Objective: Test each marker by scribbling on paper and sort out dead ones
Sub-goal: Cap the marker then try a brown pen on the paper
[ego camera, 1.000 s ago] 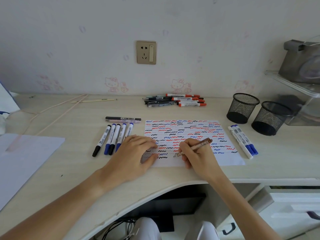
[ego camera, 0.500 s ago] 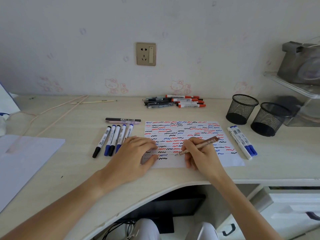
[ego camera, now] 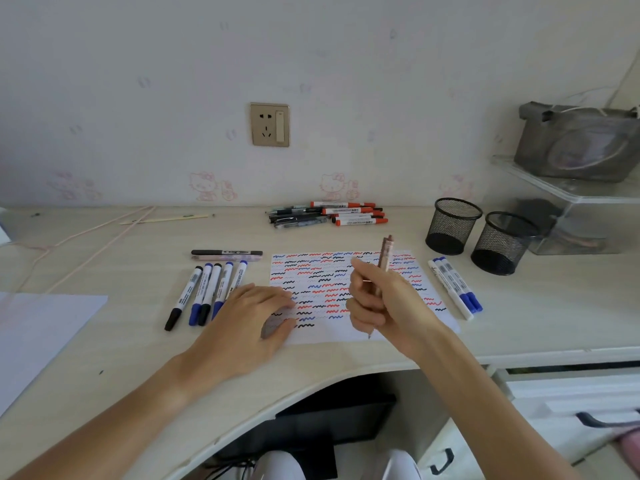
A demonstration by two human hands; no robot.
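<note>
Head view: right hand pinches brown pen near-upright over paper – tip down; left hand flat, pressing paper's left edge

Soft, even daylight fills the scene, bright without glare. Faint shadows lie under the hands on the desk. Wide-angle distortion bends the desk edge and wall toward the corners. The right hand is slightly motion-blurred.
</note>
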